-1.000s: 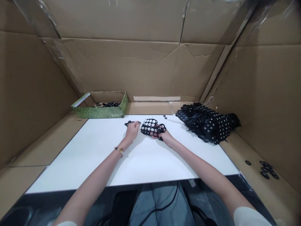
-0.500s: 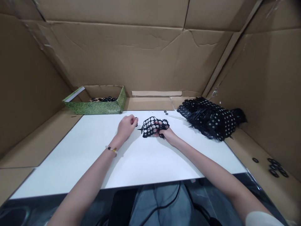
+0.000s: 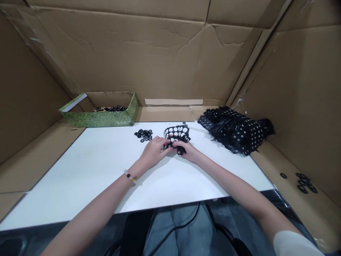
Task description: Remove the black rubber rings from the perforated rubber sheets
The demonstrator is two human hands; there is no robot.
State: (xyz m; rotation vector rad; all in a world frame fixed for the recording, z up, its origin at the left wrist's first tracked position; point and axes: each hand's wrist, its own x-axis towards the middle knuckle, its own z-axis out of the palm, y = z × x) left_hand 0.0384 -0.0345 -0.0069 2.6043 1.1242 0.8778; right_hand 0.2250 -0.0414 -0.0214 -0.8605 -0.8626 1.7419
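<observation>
Cardboard sheets (image 3: 138, 60) line the back and both sides of this booth, around a white tabletop (image 3: 80, 192). Near the middle of the table's far half sits one black mesh piece (image 3: 177, 134), punched with round holes and curled up into a rough bowl shape. Its lower part is hidden behind the fingers, so its full outline is hard to make out.

The right hand (image 3: 187, 151) has the near edge of the mesh gathered in its curled fingers, closed on it. The left hand (image 3: 153, 151) reaches across from the lower left, partly open, with its fingers (image 3: 166, 148) stretched to the mesh and nearly meeting the right hand. Whether those fingers are pinching the mesh or only touching it, I cannot tell. A beaded bracelet (image 3: 130, 176) circles the left wrist.

Just left of the mesh lies one loose pile of small black rings (image 3: 143, 134), too overlapped to count. Two or three more rings (image 3: 184, 123) sit just past the mesh at the table's far edge. At upper left, a green patterned box (image 3: 93, 120) holds a scattered layer of similar rings (image 3: 113, 109), also uncountable from here. To the right of the hands is one large heap of black dotted material (image 3: 236, 131). At lower right, on the cardboard, one ring (image 3: 283, 175) lies apart from a cluster of about five (image 3: 303, 183).
</observation>
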